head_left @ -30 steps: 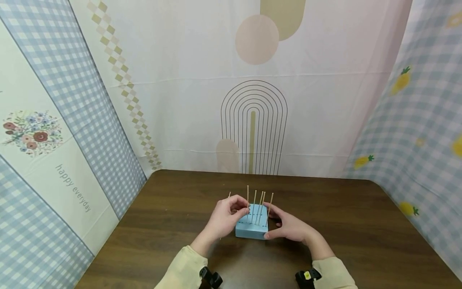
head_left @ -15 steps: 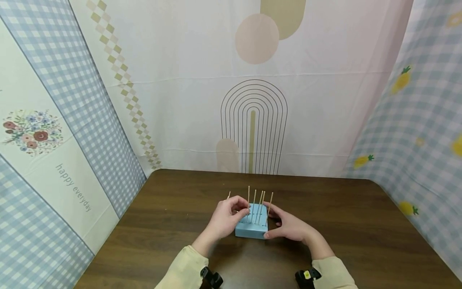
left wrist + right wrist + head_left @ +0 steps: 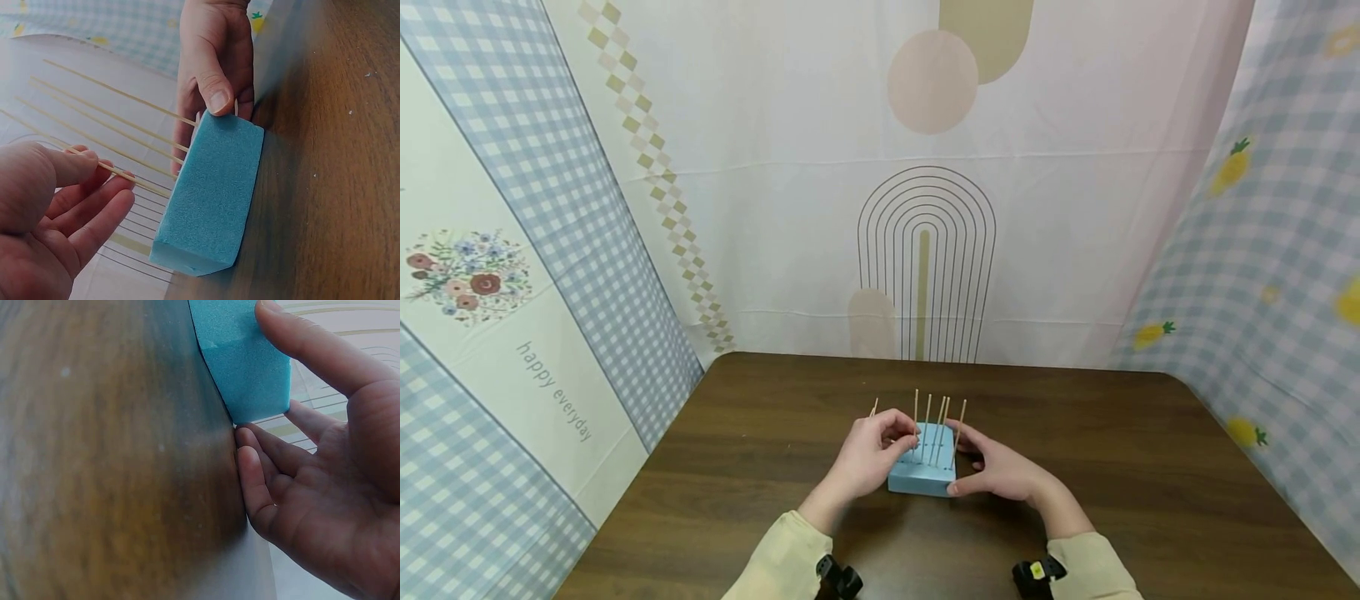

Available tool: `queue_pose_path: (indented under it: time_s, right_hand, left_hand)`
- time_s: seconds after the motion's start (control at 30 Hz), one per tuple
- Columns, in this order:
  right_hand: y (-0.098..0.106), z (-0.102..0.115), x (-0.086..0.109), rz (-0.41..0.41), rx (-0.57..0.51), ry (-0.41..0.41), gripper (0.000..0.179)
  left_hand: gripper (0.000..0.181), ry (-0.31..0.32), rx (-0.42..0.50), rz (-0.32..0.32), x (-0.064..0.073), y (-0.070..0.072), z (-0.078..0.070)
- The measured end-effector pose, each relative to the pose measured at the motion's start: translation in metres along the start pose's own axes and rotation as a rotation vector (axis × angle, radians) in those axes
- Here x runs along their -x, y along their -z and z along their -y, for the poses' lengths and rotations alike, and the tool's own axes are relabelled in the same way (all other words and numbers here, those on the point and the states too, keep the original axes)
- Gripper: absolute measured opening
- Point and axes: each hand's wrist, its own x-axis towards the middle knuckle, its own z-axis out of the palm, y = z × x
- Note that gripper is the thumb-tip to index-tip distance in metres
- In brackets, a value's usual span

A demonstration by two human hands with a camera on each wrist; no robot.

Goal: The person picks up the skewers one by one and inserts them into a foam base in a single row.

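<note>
A light blue foam block (image 3: 921, 482) stands on the brown table, several thin bamboo sticks (image 3: 119, 97) rising from its top. My left hand (image 3: 867, 457) is at the block's left side, thumb and fingers pinching one upright stick (image 3: 147, 186) close above the foam. That stick's lower end meets the block's top. From the right, my right hand (image 3: 1002, 475) grips the block, thumb (image 3: 312, 347) on its near corner and fingers reaching round the far side. Just beyond my left knuckles, thin stick tips (image 3: 875, 406) show; the hand hides their lower parts.
The wooden table (image 3: 760, 467) reaches back to a white patterned cloth (image 3: 790, 250). Checked cloths hang at the left and right. A small black camera sits on each wrist (image 3: 838, 577).
The pinched stick's top has sunk slightly toward the block. My left hand has barely shifted, and my right hand keeps its grip on the foam block.
</note>
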Motion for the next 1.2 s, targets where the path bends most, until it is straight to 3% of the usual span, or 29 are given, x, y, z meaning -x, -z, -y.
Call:
queue_pose_path:
  time_s: [0.47,1.2]
  right_hand:
    - [0.0,-0.0001,-0.0003,-0.002,-0.001,0.003,0.103]
    - [0.0001,-0.0008,-0.0001,0.001,-0.007,0.009,0.106]
  left_hand:
    - [0.008,0.024,-0.004,-0.002,-0.0012,0.0004,0.0044]
    - [0.004,-0.007,-0.031,-0.002,-0.0018,-0.0013,0.005]
